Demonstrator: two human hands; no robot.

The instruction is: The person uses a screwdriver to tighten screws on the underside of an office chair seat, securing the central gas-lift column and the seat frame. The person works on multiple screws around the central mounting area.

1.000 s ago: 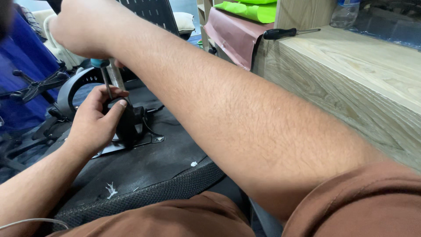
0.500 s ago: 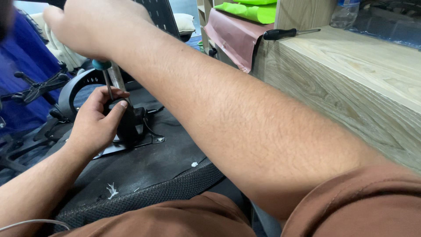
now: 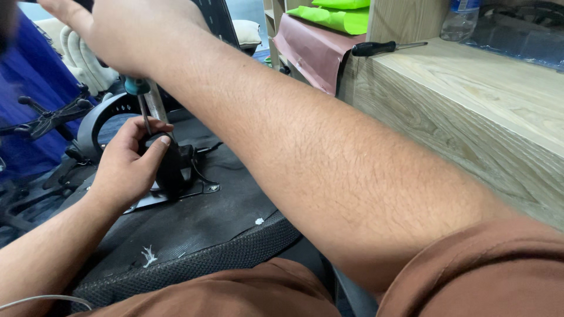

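Your right hand [image 3: 126,32]: raised at the top of the view, fist wrapped tight around the handle of a screwdriver [image 3: 140,94]; teal collar and steel shaft point down from under the fist.

Your left hand [image 3: 126,161]: fingers curled about a black mechanism [image 3: 171,170], thumb laid along its top, just beside the screwdriver's shaft. The tip is hidden behind the thumb.

Black mechanism: sits on a metal plate [image 3: 202,189] fixed to the dark underside of a chair seat [image 3: 194,226], which lies across your lap.

Curved black armrest piece [image 3: 97,120]: just behind your left hand.

Second screwdriver [image 3: 379,48], black handle: lies on the wooden bench [image 3: 470,94] to your right, well apart from both hands.

White work gloves [image 3: 82,58]: behind, upper left.
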